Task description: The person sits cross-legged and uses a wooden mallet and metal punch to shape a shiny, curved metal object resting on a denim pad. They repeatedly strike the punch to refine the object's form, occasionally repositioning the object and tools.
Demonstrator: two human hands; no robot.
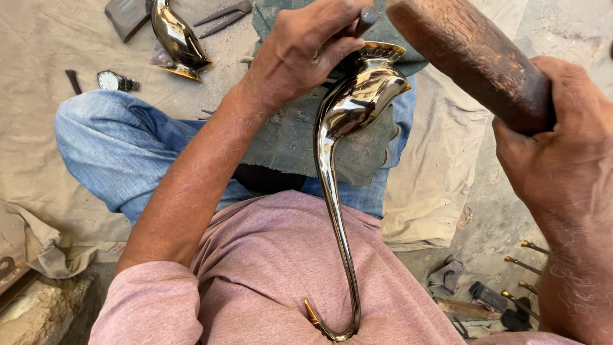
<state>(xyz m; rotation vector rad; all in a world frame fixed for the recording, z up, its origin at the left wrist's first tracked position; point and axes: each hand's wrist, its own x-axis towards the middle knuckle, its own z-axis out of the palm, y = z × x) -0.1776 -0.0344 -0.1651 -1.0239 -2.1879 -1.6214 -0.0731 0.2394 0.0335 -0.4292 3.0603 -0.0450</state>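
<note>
So the polished brass swan piece (pixel 350 115) is super shiny, bulbous body up top with a scalloped rim, long thin neck curving down to a hooked beak (that end rests against the pink shirt). The dark wooden mallet (pixel 472 57) is raised beside it, worn and scuffed, tilted

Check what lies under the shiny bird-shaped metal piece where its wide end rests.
Under the metal piece lies a grey-green cloth pad over the jeans-clad lap. The left hand steadies it with a dark rod. What the pad covers is hidden.
</note>
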